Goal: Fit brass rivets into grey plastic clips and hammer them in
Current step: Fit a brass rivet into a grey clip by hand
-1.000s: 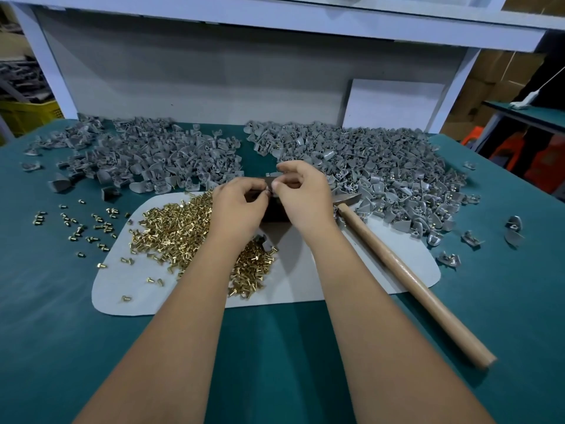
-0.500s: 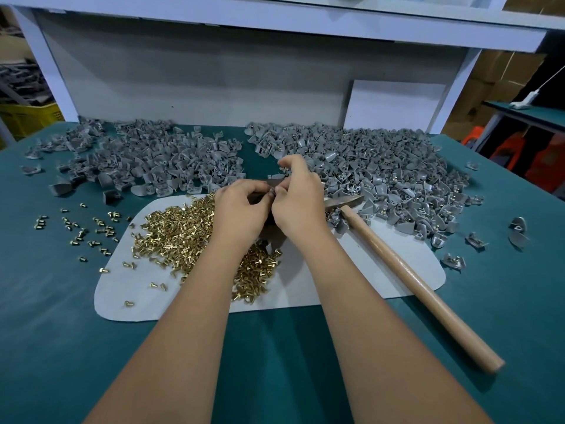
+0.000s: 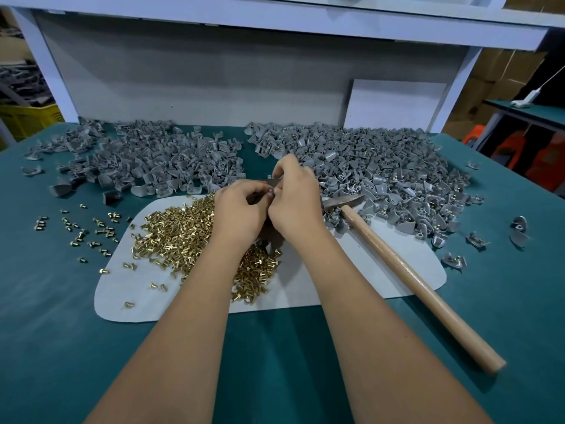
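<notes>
Left of centre, loose rivets [image 3: 183, 237] are heaped on the white mat [image 3: 351, 276], with bare clips [image 3: 146, 160] piled at upper left. At centre, the left hand [image 3: 241, 215] and right hand [image 3: 293, 206] are curled together, pinching a small clip between the fingertips; whether a rivet is seated cannot be told. The rivet is best pushed in straight before the hammer [image 3: 409, 276], lying untouched at right, is lifted.

Mid-frame, left hand [image 3: 241, 214] and right hand [image 3: 295, 198] pinch a small clip [image 3: 270, 194] together above the rivets [image 3: 183, 237]; hammer [image 3: 406, 270] lies lower right
</notes>
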